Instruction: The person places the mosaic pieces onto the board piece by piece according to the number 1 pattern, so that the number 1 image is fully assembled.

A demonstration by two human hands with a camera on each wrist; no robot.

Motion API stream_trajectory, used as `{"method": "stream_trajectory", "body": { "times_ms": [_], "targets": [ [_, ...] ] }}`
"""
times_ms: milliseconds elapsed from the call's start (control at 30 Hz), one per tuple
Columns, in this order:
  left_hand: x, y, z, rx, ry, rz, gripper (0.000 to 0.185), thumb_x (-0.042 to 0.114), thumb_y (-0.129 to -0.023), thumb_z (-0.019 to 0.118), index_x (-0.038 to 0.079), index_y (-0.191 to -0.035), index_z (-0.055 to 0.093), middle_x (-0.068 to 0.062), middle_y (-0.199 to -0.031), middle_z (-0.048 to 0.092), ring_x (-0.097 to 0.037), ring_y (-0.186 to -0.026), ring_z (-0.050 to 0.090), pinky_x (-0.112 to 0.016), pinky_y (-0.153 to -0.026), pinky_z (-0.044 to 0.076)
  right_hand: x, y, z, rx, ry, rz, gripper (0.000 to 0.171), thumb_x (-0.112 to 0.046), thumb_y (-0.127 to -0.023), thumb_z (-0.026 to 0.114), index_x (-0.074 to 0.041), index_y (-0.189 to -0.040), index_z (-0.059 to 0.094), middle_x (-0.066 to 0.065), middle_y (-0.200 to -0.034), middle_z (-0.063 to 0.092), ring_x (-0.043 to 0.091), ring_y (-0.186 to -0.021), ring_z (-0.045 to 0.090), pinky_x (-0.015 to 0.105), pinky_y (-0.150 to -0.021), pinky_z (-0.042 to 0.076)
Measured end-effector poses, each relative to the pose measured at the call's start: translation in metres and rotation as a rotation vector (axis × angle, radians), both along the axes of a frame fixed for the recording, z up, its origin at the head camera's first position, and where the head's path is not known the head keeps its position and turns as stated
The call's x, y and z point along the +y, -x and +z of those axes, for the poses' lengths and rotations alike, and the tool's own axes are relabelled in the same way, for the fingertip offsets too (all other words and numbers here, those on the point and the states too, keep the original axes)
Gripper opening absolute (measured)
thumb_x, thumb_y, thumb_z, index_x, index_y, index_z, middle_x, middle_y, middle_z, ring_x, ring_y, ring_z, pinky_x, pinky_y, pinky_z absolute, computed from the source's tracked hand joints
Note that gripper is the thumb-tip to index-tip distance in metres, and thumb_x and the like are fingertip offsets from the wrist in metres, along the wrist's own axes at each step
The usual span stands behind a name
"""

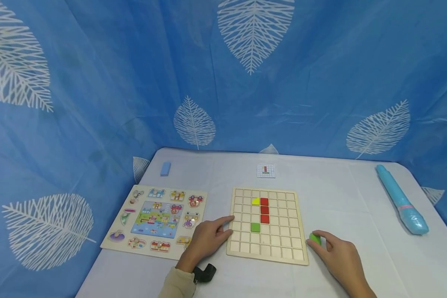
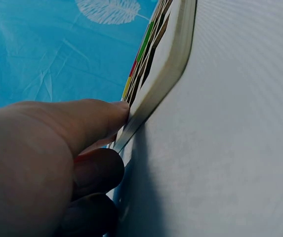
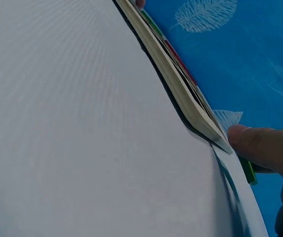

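Two hands working lower centre: left hand (image 1: 207, 239) lying open, fingertips touching the board (image 1: 242, 248); right hand (image 1: 339, 258) pinching a green block (image 1: 315, 239).

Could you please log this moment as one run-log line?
left hand: steadies wooden grid board edge | right hand: pinches small green block beside board

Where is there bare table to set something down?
Bare cloth lies between the grid board and the blue tube, and between the blue block and pattern card. It is crowded between the peg puzzle and grid board, where the left hand rests.
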State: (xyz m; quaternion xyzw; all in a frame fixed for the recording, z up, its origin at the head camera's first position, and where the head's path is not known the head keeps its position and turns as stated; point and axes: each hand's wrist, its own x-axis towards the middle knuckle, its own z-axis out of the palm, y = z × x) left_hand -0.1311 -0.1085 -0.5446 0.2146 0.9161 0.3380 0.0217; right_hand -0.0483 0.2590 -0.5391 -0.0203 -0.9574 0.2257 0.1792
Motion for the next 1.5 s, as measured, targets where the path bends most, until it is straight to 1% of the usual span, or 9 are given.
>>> {"method": "stream_trajectory", "body": {
  "times_ms": [267, 500, 633, 867, 1033, 1200, 1267, 1367, 1500],
  "targets": [
    [0.001, 0.001, 0.000, 0.014, 0.006, -0.007, 0.039, 0.034, -0.098, 0.070, 0.027, -0.136, 0.068, 0.018, -0.059, 0.045, 0.000, -0.049, 0.036, -0.022, -0.052, 0.032, -0.013, 0.007, 0.007, -0.050, -0.009, 0.040, 0.032, -0.035, -0.079, 0.089, -0.015, -0.103, 0.079, -0.014, -0.053, 0.033, 0.003, -0.048, 0.025, 0.025, -0.046, 0.026],
    [0.001, 0.000, -0.001, 0.013, 0.015, 0.002, 0.039, 0.034, -0.098, 0.070, 0.027, -0.136, 0.068, 0.018, -0.059, 0.045, 0.000, -0.049, 0.035, -0.022, -0.052, 0.032, -0.032, 0.019, 0.010, -0.108, -0.022, 0.135, 0.034, -0.040, -0.083, 0.084, -0.017, -0.107, 0.079, -0.016, -0.054, 0.034, 0.003, -0.049, 0.027, 0.025, -0.046, 0.028],
    [0.000, 0.000, -0.001, 0.006, 0.010, 0.007, 0.038, 0.034, -0.098, 0.070, 0.027, -0.136, 0.068, 0.018, -0.059, 0.045, 0.000, -0.050, 0.035, -0.022, -0.053, 0.032, -0.044, 0.027, 0.009, -0.120, -0.031, 0.179, 0.035, -0.040, -0.083, 0.084, -0.016, -0.108, 0.079, -0.017, -0.053, 0.034, 0.002, -0.049, 0.029, 0.025, -0.048, 0.029],
    [0.001, 0.000, -0.003, 0.012, 0.019, 0.002, 0.039, 0.035, -0.098, 0.070, 0.027, -0.136, 0.068, 0.019, -0.060, 0.045, 0.000, -0.050, 0.036, -0.022, -0.053, 0.032, -0.064, 0.037, 0.008, -0.096, -0.051, 0.259, 0.035, -0.041, -0.082, 0.085, -0.017, -0.107, 0.079, -0.020, -0.051, 0.032, -0.001, -0.048, 0.026, 0.024, -0.048, 0.029],
    [0.001, 0.001, -0.003, 0.021, 0.020, 0.001, 0.039, 0.035, -0.098, 0.070, 0.027, -0.137, 0.067, 0.018, -0.061, 0.045, 0.000, -0.050, 0.036, -0.023, -0.053, 0.033, -0.078, 0.046, 0.007, -0.055, -0.027, 0.320, 0.035, -0.040, -0.082, 0.085, -0.015, -0.106, 0.079, -0.021, -0.050, 0.031, -0.002, -0.047, 0.025, 0.023, -0.047, 0.029],
    [0.001, 0.000, -0.003, 0.011, 0.025, 0.007, 0.040, 0.036, -0.098, 0.070, 0.028, -0.137, 0.067, 0.018, -0.061, 0.046, 0.000, -0.051, 0.036, -0.023, -0.053, 0.033, -0.089, 0.051, 0.002, -0.059, 0.002, 0.348, 0.039, -0.044, -0.083, 0.084, -0.014, -0.107, 0.080, -0.023, -0.049, 0.032, -0.003, -0.048, 0.028, 0.023, -0.050, 0.035],
    [0.001, 0.000, -0.002, 0.012, 0.024, 0.005, 0.040, 0.036, -0.098, 0.070, 0.027, -0.137, 0.068, 0.018, -0.061, 0.046, 0.000, -0.050, 0.036, -0.023, -0.053, 0.033, -0.091, 0.052, 0.000, -0.049, -0.002, 0.350, 0.039, -0.045, -0.082, 0.084, -0.015, -0.106, 0.080, -0.024, -0.049, 0.032, -0.003, -0.048, 0.029, 0.023, -0.053, 0.038],
    [0.001, 0.000, -0.002, 0.022, 0.028, 0.003, 0.040, 0.036, -0.097, 0.071, 0.027, -0.136, 0.068, 0.018, -0.060, 0.045, 0.000, -0.050, 0.035, -0.022, -0.053, 0.032, -0.093, 0.053, -0.003, -0.027, -0.007, 0.351, 0.038, -0.044, -0.081, 0.085, -0.015, -0.105, 0.080, -0.024, -0.050, 0.036, -0.004, -0.049, 0.031, 0.024, -0.055, 0.041],
    [0.000, 0.000, -0.002, 0.026, 0.036, 0.006, 0.041, 0.036, -0.097, 0.071, 0.028, -0.137, 0.067, 0.019, -0.059, 0.044, 0.001, -0.050, 0.035, -0.022, -0.053, 0.031, -0.094, 0.054, -0.004, -0.018, -0.003, 0.348, 0.038, -0.044, -0.081, 0.085, -0.016, -0.105, 0.080, -0.019, -0.052, 0.048, -0.004, -0.050, 0.036, 0.026, -0.056, 0.044]
  ]
}}
